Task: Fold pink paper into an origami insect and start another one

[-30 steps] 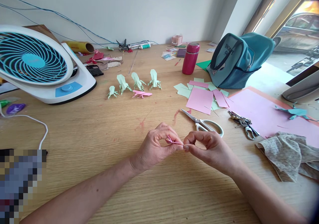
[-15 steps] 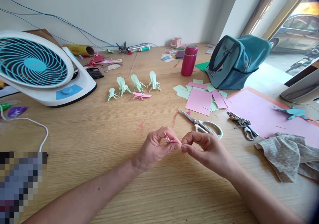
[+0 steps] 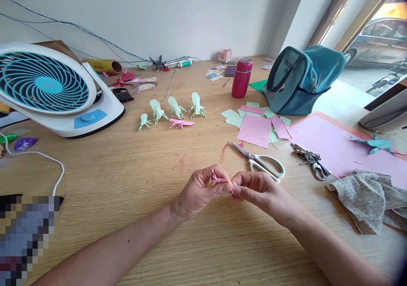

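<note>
A small folded pink paper piece (image 3: 219,179) is pinched between the thumb and fingers of my left hand (image 3: 203,188). My right hand (image 3: 259,190) grips its right end between thumb and forefinger, with the fingertips of both hands nearly touching. Much of the paper is hidden by the fingers. White-handled scissors (image 3: 259,161) lie partly open on the table just beyond my right hand. Farther back stand several pale green origami insects (image 3: 196,104), and a pink origami insect (image 3: 181,123) rests in front of them.
Pink and green paper sheets (image 3: 254,130), keys (image 3: 310,159) and a grey cloth (image 3: 362,197) lie to the right. A red flask (image 3: 242,79) and a teal backpack (image 3: 299,80) stand behind. At left are a fan (image 3: 92,118) and a white cable (image 3: 41,153).
Both hands keep their pinch on the pink paper. The right fingers have shifted slightly and closed in against the left fingertips; a bit of pink now shows below them.
</note>
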{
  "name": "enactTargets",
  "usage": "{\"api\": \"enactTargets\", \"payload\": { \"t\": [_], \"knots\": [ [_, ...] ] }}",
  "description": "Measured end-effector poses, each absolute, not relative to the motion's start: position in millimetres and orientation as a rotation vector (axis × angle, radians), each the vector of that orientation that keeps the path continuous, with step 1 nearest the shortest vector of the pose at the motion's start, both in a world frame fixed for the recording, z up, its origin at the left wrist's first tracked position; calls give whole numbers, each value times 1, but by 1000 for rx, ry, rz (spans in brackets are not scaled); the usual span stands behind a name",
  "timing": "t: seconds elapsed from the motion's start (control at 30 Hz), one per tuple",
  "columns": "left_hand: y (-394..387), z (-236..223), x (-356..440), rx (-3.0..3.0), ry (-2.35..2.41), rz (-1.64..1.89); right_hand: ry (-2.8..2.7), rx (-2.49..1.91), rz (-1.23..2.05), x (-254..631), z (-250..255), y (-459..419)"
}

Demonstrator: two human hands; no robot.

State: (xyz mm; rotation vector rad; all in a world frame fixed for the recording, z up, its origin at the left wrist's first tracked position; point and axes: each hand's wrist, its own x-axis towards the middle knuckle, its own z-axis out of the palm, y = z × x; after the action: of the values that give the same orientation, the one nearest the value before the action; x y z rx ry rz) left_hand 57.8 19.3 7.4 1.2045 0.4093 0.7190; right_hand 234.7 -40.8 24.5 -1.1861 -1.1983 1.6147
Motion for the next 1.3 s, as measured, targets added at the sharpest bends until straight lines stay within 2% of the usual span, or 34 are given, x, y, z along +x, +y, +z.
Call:
{"api": "enactTargets", "payload": {
  "t": [0.5, 0.73, 1.0, 1.3],
  "knots": [
    [18, 11, 58, 1317, 511, 770, -1152, -1164, 1583, 230, 24, -40],
    [31, 8, 50, 1734, 449, 887, -1213, -1201, 1559, 233, 19, -41],
    [33, 14, 49, 1781, 435, 838, -1398, -1277, 1454, 237, 17, -42],
    [30, 12, 50, 1692, 438, 817, -1262, -1157, 1606, 234, 17, -41]
  ]
}}
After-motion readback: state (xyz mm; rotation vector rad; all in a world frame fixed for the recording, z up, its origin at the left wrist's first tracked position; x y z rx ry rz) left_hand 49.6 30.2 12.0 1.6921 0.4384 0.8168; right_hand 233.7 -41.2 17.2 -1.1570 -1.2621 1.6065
